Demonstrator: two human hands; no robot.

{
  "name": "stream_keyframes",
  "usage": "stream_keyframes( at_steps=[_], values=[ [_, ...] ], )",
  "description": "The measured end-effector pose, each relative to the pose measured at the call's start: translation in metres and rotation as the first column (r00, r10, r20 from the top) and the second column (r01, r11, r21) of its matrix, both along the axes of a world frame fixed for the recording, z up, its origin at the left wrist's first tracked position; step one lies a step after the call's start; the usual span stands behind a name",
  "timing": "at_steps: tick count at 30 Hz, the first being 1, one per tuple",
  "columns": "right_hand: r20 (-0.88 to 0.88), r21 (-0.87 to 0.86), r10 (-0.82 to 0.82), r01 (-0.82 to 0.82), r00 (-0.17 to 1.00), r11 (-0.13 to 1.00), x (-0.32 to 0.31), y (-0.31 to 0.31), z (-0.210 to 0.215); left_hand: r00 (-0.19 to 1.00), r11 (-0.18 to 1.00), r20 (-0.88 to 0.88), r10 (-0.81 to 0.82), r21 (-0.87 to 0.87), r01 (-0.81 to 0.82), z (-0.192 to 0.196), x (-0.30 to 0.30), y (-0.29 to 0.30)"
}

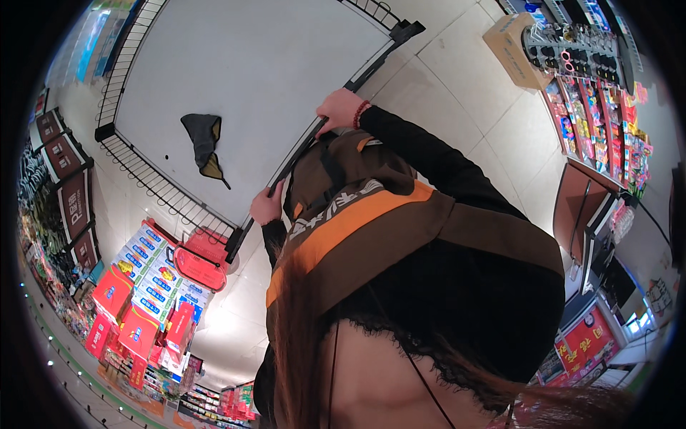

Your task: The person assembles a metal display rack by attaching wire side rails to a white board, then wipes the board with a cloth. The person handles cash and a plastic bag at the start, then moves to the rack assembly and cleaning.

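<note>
In front of me is a large white panel (257, 64) with black wire fencing (153, 179) along several of its sides. A black rail (304, 139) runs along its near edge. My left hand (266, 205) is closed round the rail near its lower left end, thumb uppermost. Farther up the same rail, my right hand (343, 109) has its fingers wrapped over it, a red bead bracelet at the wrist. On the panel, apart from both hands, lies a crumpled dark grey cloth piece (203, 141) with a yellowish lining; its exact kind is unclear. A small black speck lies left of it.
Stacked red and white cartons (153, 286) stand at the lower left beside a red plastic basket (204, 261). At the upper right are a cardboard box (516, 51), a sunglasses rack (572, 53) and snack shelves (597, 118). A brown counter (580, 200) stands right.
</note>
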State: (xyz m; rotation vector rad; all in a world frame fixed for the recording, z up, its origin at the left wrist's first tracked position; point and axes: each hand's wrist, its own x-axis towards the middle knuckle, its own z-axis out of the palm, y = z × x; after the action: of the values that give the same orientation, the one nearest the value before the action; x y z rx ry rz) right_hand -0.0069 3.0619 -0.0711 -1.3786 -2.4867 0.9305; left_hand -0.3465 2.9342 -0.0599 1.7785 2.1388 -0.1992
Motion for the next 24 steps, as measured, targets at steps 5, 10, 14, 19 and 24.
stream_keyframes(
  at_steps=[5, 10, 14, 19, 24],
  values=[
    [-0.008, 0.042, -0.009, 0.01, 1.0, 0.999, 0.001, -0.003, -0.003, 1.0, 1.0, -0.013, 0.004, -0.021, -0.004, 0.003, 0.001, 0.0],
    [-0.072, 0.079, -0.017, 0.022, 0.997, 0.997, 0.007, -0.015, -0.005, 1.0, 0.999, -0.018, -0.025, -0.031, 0.024, 0.001, 0.001, -0.006],
    [-0.072, 0.094, 0.005, 0.001, 0.997, 0.996, 0.008, -0.014, -0.002, 0.998, 0.998, -0.031, -0.048, 0.035, 0.049, -0.001, 0.0, -0.008],
    [-0.035, 0.094, 0.028, -0.025, 0.999, 0.995, 0.002, 0.001, 0.0, 0.999, 0.997, -0.038, -0.024, 0.079, 0.027, -0.002, -0.002, -0.003],
    [-0.04, 0.129, 0.025, -0.02, 0.999, 0.991, 0.002, 0.002, -0.006, 0.997, 0.992, -0.052, -0.055, 0.114, 0.061, -0.01, -0.003, -0.003]
  ],
)
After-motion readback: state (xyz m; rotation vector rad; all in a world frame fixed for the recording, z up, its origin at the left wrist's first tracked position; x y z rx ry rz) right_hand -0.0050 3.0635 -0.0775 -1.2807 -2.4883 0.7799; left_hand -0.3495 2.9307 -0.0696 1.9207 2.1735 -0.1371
